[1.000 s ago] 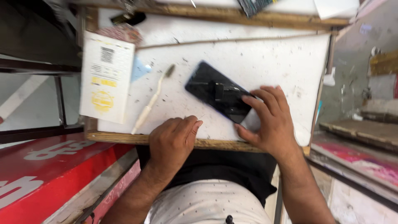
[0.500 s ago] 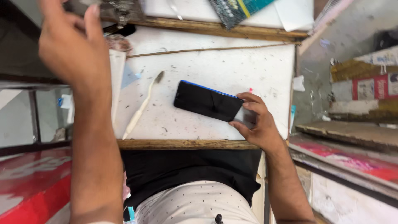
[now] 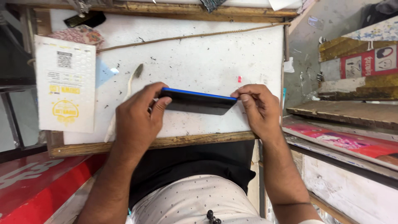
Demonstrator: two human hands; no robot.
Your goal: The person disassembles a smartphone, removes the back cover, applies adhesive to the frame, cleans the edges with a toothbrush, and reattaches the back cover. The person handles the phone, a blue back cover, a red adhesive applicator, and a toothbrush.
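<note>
Both hands hold a black phone (image 3: 198,101) with a blue edge, tilted up on its side above the white worktop (image 3: 199,58). The left hand (image 3: 137,120) pinches its left end, the right hand (image 3: 259,110) grips its right end. A toothbrush (image 3: 124,99) lies just left of the phone, a white packet (image 3: 65,83) beyond that.

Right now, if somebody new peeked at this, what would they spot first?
First, the black smartphone with a blue edge, tilted up on its side in the middle of the white worktop. The left hand grips one end and the right hand pinches the other. A white toothbrush lies just left of it.
</note>
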